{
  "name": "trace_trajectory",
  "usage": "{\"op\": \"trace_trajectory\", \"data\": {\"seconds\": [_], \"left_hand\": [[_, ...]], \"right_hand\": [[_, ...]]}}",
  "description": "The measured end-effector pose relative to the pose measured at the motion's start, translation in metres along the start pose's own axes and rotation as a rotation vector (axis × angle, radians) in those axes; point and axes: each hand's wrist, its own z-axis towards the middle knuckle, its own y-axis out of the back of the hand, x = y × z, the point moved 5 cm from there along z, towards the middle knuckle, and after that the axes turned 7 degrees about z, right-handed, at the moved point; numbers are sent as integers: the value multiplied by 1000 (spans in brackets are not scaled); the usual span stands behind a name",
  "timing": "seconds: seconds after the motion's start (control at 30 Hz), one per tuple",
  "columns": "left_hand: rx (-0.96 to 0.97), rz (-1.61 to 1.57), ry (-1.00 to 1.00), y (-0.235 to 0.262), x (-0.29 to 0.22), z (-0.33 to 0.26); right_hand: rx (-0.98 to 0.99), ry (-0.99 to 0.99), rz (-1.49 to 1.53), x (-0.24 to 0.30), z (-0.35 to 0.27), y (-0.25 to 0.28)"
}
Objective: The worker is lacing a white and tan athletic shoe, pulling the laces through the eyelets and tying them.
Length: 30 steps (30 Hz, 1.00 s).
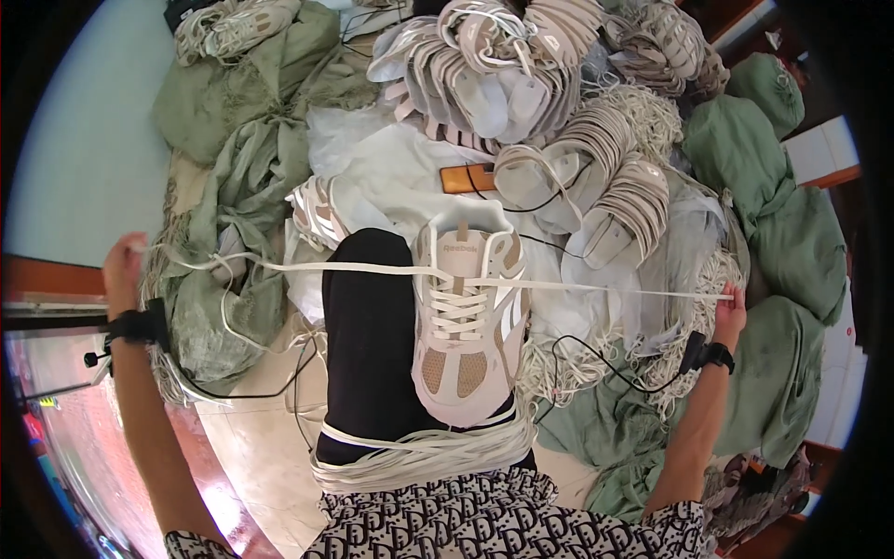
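Note:
A beige and white sneaker upper (449, 377) rests on my leg with its toe toward me. Its cream shoelace (601, 287) is threaded crosswise up the front, and the two ends run out to the sides. Far out to the left, my left hand (124, 268) is closed on one end, part of which hangs loose in a curl. My right hand (730, 315), out to the right, pinches the other end, drawn straight. A bundle of loose cream laces (424, 454) lies across my lap.
Stacked uppers (605, 140) stand ahead on white plastic sheeting (372, 140), near an orange-brown phone-like object (466, 178). Green sacks (745, 158) line the right; green cloth (247, 196) lies left. Piled laces (717, 275) are near my right hand. Black cables (596, 352) trail from both wristbands.

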Motion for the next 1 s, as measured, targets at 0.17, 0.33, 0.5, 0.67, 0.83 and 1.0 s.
{"op": "trace_trajectory", "data": {"seconds": [0.17,0.33,0.5,0.67,0.83,1.0], "left_hand": [[249,151,-435,-199,-242,-119],[265,34,-566,-292,-336,-196],[324,132,-595,-308,-334,-219],[290,185,-706,-311,-335,-228],[240,254,-871,-311,-337,-233],[241,220,-857,-311,-335,-237]], "right_hand": [[572,-353,-152,-123,-149,-172],[1089,-426,-595,-174,-358,-309],[1219,-665,-801,-224,-423,-331],[1148,-791,-716,-230,-425,-320],[1116,-841,-693,-225,-426,-315],[1156,-837,-619,-227,-427,-306]]}}
